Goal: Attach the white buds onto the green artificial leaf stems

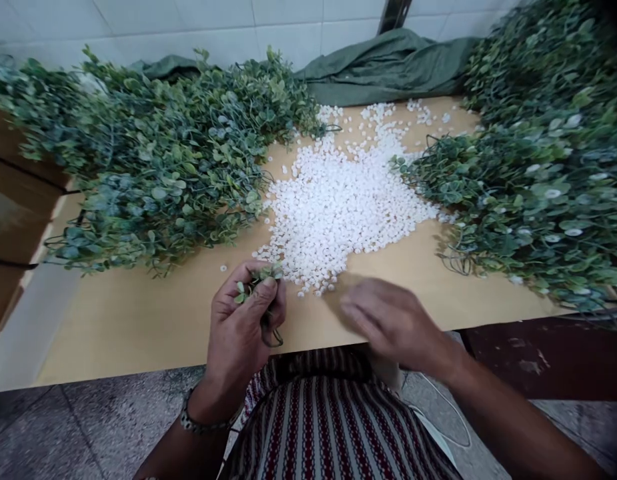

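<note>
My left hand [248,313] is closed around a small sprig of artificial greenery [261,275], its leaves poking out above the thumb and a thin stem loop hanging below the fingers. To the right, my right hand [385,320] is held just above the table's front part, its fingers curled together and smeared by motion. Whether anything is pinched in it I cannot tell. Beyond both hands spreads a heap of small white bead-like pieces [343,207], with its near edge close to the left fingertips.
Artificial leafy stems lie in a large pile [168,153] on the left. Another pile [543,187], dotted with white pieces, fills the right side. Dark green cloth [388,67] lies along the tiled wall. A cardboard box [23,213] stands at the table's left edge.
</note>
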Motion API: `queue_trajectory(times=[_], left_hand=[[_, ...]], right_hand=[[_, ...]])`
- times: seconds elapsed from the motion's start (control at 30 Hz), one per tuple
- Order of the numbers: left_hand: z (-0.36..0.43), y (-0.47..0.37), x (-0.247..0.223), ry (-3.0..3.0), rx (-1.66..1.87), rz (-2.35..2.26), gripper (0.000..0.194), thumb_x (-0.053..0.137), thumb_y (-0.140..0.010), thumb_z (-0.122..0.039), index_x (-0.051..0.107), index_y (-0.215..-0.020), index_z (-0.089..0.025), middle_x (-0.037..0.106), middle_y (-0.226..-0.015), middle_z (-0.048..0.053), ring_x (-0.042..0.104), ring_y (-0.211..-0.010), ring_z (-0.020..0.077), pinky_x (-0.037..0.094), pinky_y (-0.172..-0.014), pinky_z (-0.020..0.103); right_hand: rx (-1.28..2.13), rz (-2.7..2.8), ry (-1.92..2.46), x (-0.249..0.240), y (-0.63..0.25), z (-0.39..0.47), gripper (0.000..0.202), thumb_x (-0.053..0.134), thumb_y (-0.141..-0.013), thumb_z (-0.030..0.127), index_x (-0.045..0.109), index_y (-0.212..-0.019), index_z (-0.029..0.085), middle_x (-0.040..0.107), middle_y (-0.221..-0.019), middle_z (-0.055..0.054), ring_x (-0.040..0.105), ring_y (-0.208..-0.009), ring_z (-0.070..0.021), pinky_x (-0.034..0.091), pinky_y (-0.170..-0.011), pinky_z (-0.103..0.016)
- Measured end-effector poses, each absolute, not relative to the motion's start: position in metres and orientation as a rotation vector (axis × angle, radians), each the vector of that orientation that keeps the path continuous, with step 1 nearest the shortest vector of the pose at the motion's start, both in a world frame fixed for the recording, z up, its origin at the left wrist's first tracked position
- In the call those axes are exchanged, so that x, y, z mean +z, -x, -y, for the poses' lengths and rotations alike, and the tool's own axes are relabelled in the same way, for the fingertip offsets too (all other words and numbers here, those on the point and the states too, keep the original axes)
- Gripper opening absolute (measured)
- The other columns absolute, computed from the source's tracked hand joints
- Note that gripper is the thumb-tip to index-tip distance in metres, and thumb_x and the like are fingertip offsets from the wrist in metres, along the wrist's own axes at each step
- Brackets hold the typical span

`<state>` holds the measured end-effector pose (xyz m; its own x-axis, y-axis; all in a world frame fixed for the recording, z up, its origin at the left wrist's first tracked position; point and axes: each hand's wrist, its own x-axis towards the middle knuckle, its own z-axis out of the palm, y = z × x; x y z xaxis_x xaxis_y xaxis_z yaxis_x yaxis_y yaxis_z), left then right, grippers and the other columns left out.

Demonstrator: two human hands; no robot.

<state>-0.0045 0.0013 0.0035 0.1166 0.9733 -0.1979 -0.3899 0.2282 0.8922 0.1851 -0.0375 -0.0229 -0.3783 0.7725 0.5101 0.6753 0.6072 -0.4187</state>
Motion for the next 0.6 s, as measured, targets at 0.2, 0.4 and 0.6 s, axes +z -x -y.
queue_trajectory(times=[0.2,0.4,0.6], left_hand=[[-0.001,-0.003,-0.004,-0.799,1.093,-0.958,0.011,0.066,-0.074,-0.021,0.057,-0.079,-0.018,0.050,-0.053,-0.005,0.034,-0.039,0.0045,0.022,-0.037,0.015],[0.001,-0.010,-0.007,-0.736,0.975,-0.917,0.015,0.067,-0.071,-0.023,0.054,-0.073,-0.015,0.059,-0.064,-0.001,0.036,-0.038,0.0025,0.022,-0.037,0.016],[0.001,-0.014,-0.009,-0.730,0.943,-0.944,0.012,0.066,-0.068,-0.021,0.055,-0.068,-0.014,0.059,-0.062,-0.001,0.036,-0.037,0.0025,0.022,-0.036,0.016]], right_hand=[[0.195,2.248,1.247,-0.029,-0.210,0.013,0.020,0.043,-0.091,0.013,0.062,-0.098,0.017,0.063,-0.083,-0.007,0.058,-0.079,-0.0160,0.049,-0.069,-0.029],[-0.158,2.508,1.149,-0.033,-0.201,0.000,0.026,0.041,-0.087,0.005,0.064,-0.085,0.016,0.058,-0.071,-0.006,0.048,-0.065,-0.0170,0.040,-0.058,-0.030],[0.011,2.248,1.175,-0.035,-0.202,0.005,0.012,0.050,-0.087,0.013,0.060,-0.085,0.017,0.062,-0.077,-0.005,0.056,-0.073,-0.0171,0.044,-0.066,-0.031]])
